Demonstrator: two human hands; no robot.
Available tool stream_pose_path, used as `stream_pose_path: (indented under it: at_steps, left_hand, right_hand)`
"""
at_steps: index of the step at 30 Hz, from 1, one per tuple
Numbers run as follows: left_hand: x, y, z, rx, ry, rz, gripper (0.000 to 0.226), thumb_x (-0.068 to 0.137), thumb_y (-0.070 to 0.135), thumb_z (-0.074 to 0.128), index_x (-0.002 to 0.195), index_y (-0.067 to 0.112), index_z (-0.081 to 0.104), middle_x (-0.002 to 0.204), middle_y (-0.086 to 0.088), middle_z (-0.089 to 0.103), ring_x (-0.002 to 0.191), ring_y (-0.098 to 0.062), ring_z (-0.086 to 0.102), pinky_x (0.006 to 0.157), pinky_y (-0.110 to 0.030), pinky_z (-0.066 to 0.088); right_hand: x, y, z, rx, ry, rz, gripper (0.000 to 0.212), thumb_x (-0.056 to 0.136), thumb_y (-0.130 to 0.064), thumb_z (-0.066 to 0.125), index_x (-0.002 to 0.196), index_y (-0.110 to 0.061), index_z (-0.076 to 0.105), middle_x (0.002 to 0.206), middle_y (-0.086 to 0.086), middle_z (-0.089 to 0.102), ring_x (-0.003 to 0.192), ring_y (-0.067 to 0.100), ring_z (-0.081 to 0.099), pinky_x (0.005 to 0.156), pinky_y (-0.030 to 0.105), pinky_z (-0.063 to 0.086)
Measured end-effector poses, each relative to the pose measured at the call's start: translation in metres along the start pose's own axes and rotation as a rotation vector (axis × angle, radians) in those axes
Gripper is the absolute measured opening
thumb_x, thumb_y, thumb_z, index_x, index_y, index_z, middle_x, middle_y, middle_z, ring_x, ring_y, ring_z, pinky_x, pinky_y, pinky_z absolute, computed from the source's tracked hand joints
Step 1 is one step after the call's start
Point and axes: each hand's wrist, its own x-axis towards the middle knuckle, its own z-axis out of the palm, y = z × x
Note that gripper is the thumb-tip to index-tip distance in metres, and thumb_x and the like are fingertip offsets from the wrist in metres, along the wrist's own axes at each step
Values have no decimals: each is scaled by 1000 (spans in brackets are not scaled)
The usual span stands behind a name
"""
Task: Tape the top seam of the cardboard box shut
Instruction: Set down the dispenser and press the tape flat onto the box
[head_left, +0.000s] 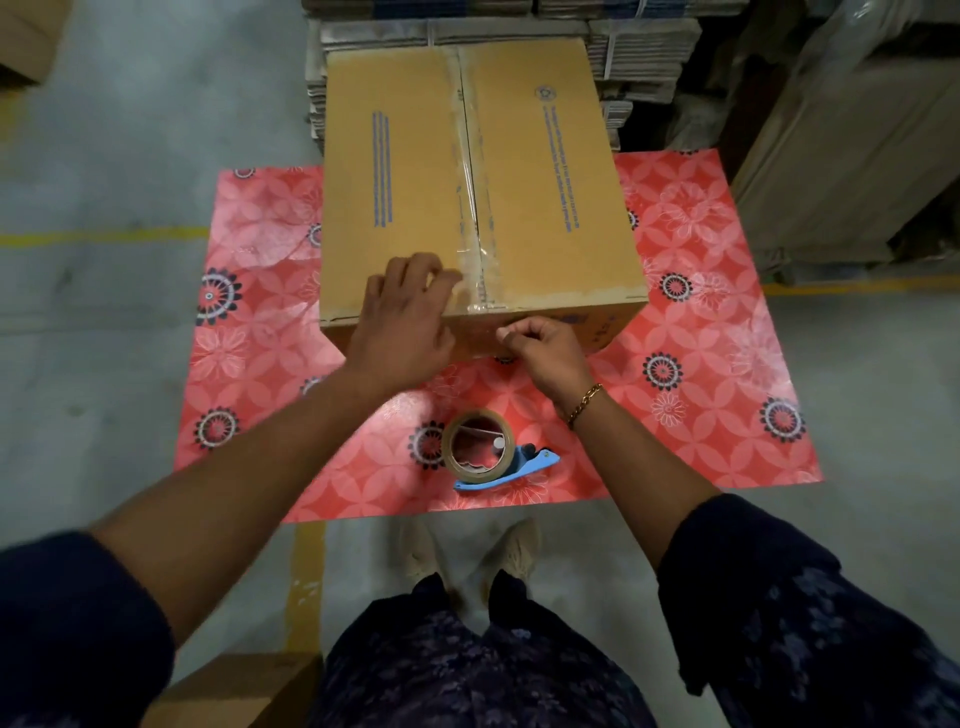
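box: brown cardboard box (540, 182), stiff, looks light
left hand (402, 317): flat, pressing lid beside clear tape strip (475, 208)
right hand (540, 343): pinching tape end below front edge

Centre frame, the left hand (402, 317) presses flat on the cardboard box (545, 208) beside its clear-taped seam (474, 197), the right hand (543, 348) pinches at the front face just below, tape dispenser (493, 457) idle on the red floral mat (701, 364) lower centre.
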Motion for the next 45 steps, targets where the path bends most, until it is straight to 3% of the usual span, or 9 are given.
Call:
stream_pose_path:
  at_steps: [3,6,11,20,28,35,40,42,45]
  left_hand:
    - [-32,28,16,-415,111,-334,19,90,31,61,94,13,67,97,-5,63,93,-26,58,75,-35,42]
    - [-29,36,35,-793,-97,-676,37,90,52,64,88,16,73,87,-2,74,86,-26,69,77,-38,53]
    - [-20,31,55,-1186,-33,-714,15,84,38,77,80,24,75,74,2,74,67,-17,66,72,-40,56]
    - [-13,35,68,-1081,55,-712,29,90,24,74,63,25,65,58,-1,66,48,-17,57,56,-31,47]
    - [-11,39,81,-1050,149,-809,29,81,44,73,58,27,68,60,-9,71,49,-26,63,57,-51,57]
    - [-10,39,81,-1079,139,-835,26,85,35,77,61,24,72,62,-16,71,50,-26,62,57,-52,57]
    - [-11,43,80,-1136,143,-866,30,85,37,76,56,28,71,61,-18,69,46,-24,55,53,-47,52]
    - [-13,45,82,-1127,146,-877,30,82,45,73,59,26,72,62,-18,70,47,-25,57,54,-50,54]
    - [-14,43,85,-1076,145,-841,37,81,54,68,63,21,71,59,-12,69,47,-29,61,54,-51,55]
  right_hand:
    - [0,-3,0,25,-17,0,8,88,-14,72,81,-13,71,78,-1,69,74,10,61,69,19,50]
    - [-2,-7,-1,52,-22,8,5,90,-11,71,87,-7,70,75,-2,67,66,5,59,58,11,48]
    - [0,-4,-2,32,-37,7,10,89,-15,72,80,-15,69,82,9,70,74,17,63,59,28,50]
    - [2,6,5,-106,95,-51,12,75,-42,75,66,-35,72,77,-4,78,78,19,73,81,47,58]
    - [5,14,16,-117,226,-75,14,65,-63,66,61,-50,69,68,-12,75,71,14,72,75,46,58]
    - [5,12,22,-146,310,-31,29,70,-54,72,74,-27,79,68,-10,75,70,14,72,70,41,59]
    - [-1,20,3,-268,332,4,39,80,-48,72,53,-21,67,54,-5,65,54,14,60,55,30,44]
    - [-8,19,-10,-469,309,-121,46,86,-48,66,54,-16,59,53,-4,59,54,17,56,53,32,42]
    - [-16,-5,-18,-736,317,-633,30,90,-41,61,72,-17,60,75,2,61,76,24,57,65,36,42]
